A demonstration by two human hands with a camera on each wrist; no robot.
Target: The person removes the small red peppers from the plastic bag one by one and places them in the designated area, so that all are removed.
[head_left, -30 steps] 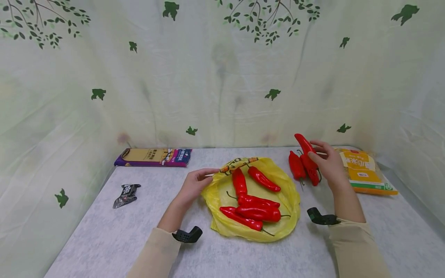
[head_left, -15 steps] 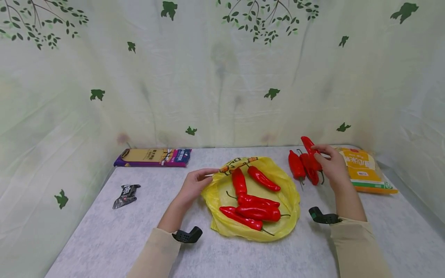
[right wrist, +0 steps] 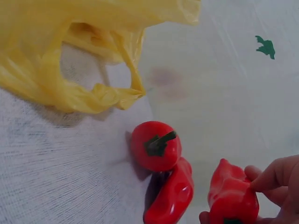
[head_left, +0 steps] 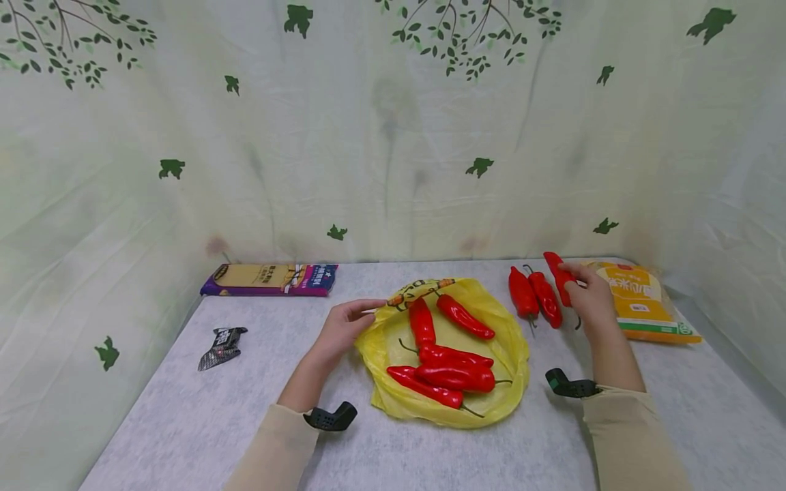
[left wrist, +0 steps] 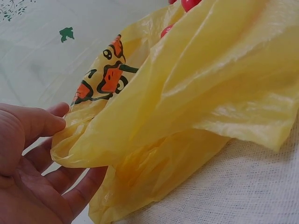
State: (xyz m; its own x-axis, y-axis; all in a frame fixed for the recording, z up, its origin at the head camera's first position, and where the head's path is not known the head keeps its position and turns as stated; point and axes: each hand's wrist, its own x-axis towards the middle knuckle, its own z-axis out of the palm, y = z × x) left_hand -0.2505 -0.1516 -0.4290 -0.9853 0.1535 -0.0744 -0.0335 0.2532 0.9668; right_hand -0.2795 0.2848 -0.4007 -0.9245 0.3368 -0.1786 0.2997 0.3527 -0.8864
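Observation:
A yellow plastic bag (head_left: 512,341) lies opened out at the middle of the table with several red peppers (head_left: 457,375) in it. My left hand (head_left: 344,331) pinches the bag's left rim between thumb and fingers, plain in the left wrist view, where the yellow film (left wrist: 187,112) bunches at the fingertips. Right of the bag, my right hand (head_left: 591,296) grips a red pepper (head_left: 557,273) by its side, thumb and fingers around it. Two other red peppers lie just left of that hand, one pepper (head_left: 522,293) at the left and another pepper (head_left: 546,300) beside it.
Behind the right hand lies an orange-yellow packet of grain (head_left: 645,300). A long purple and tan packet (head_left: 270,279) rests along the back left edge. Further forward on the left is a small black packet (head_left: 222,346). A leaf-print curtain (head_left: 393,170) surrounds the table.
The right hand has moved slightly right and lower with its pepper, away from the two peppers on the table. The left hand stays at the bag's rim.

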